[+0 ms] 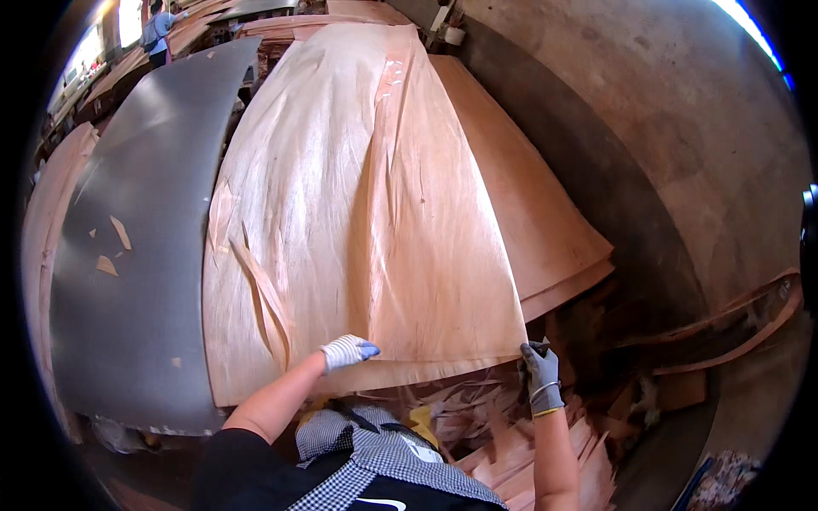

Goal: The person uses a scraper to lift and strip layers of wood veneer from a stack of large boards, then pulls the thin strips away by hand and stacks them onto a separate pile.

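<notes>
A wide, thin sheet of pale pinkish wood veneer [434, 247] lies before me over a lighter veneer sheet [298, 162]. At the top sheet's near right corner, my right hand [542, 375], in a grey glove, is closed with the corner pinched in its fingers. My left hand [348, 351], in a striped white glove with blue fingertips, bends over the same sheet's near left corner; its fingertips look closed on the edge. Torn veneer strips [264, 298] stick up from the lower sheet on its left side.
A grey metal-topped table [136, 238] with small wood chips stands at left. More brown veneer sheets [520, 187] lie to the right. Veneer scraps [486, 426] are heaped below the near edge. A curved wooden piece [733, 341] rests at right. Another person [157, 34] stands far left.
</notes>
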Action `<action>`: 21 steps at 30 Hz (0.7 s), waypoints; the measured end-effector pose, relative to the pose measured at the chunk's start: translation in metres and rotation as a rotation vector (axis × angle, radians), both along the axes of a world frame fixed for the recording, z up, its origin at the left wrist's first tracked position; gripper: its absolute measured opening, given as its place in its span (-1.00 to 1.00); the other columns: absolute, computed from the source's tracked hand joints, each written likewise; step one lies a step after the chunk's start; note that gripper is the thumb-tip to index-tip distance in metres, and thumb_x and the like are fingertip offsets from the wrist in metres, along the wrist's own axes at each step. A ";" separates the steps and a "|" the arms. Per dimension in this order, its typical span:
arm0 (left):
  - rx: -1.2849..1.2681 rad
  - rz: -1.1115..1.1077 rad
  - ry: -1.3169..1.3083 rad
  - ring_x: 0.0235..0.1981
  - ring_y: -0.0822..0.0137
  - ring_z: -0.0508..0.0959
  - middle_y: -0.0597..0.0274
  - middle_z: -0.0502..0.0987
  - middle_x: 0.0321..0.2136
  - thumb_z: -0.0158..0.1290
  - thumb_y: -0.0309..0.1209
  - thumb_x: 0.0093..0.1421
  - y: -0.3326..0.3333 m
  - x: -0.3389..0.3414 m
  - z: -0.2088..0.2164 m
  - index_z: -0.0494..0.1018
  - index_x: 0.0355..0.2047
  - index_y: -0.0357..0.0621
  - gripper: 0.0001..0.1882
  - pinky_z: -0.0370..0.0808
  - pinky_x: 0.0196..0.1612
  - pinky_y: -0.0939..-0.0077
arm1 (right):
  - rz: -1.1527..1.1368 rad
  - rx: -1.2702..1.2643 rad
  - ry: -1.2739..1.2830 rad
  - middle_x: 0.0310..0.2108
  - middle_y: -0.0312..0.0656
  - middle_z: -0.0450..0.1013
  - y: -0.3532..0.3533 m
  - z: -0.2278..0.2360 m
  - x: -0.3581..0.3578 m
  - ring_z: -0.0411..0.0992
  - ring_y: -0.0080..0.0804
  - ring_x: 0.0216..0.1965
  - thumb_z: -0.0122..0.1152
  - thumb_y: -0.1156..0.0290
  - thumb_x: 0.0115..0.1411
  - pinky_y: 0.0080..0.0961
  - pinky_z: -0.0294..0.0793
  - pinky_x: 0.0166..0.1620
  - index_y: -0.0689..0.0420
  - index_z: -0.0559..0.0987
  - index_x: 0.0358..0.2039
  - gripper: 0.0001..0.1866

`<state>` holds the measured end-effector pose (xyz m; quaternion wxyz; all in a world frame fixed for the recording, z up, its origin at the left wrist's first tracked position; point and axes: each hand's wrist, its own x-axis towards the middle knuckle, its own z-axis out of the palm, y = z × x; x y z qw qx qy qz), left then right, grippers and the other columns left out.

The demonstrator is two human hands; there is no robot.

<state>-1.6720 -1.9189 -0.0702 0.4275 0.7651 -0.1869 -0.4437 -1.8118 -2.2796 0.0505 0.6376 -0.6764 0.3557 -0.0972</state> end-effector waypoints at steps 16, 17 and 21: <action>-0.598 1.511 1.389 0.22 -0.03 0.01 0.04 -0.07 0.24 -0.29 0.46 -0.12 -0.196 -0.066 -0.144 -0.19 0.26 0.12 0.05 -0.02 0.18 -0.10 | 0.010 -0.035 0.033 -0.70 -0.28 0.36 -0.333 0.065 0.105 0.25 -0.51 -0.79 0.27 0.38 0.01 -0.61 0.20 -0.73 0.16 0.50 -0.41 -0.82; -0.642 1.566 1.404 0.23 -0.02 0.00 0.06 -0.07 0.24 -0.30 0.47 -0.11 -0.214 -0.060 -0.157 -0.19 0.26 0.12 0.05 -0.02 0.18 -0.09 | 0.023 -0.048 0.061 -0.71 -0.29 0.35 -0.347 0.076 0.116 0.24 -0.51 -0.80 0.25 0.39 0.02 -0.61 0.18 -0.75 0.16 0.49 -0.41 -0.84; -0.888 1.691 1.335 0.24 0.10 0.01 0.19 -0.03 0.24 -0.30 0.35 0.02 -0.289 -0.029 -0.203 -0.07 0.22 0.09 -0.11 -0.06 0.21 -0.01 | 0.003 -0.237 0.061 -0.75 -0.27 0.31 -0.421 0.087 0.138 0.21 -0.51 -0.84 0.21 0.36 0.05 -0.59 0.17 -0.81 0.16 0.44 -0.36 -0.80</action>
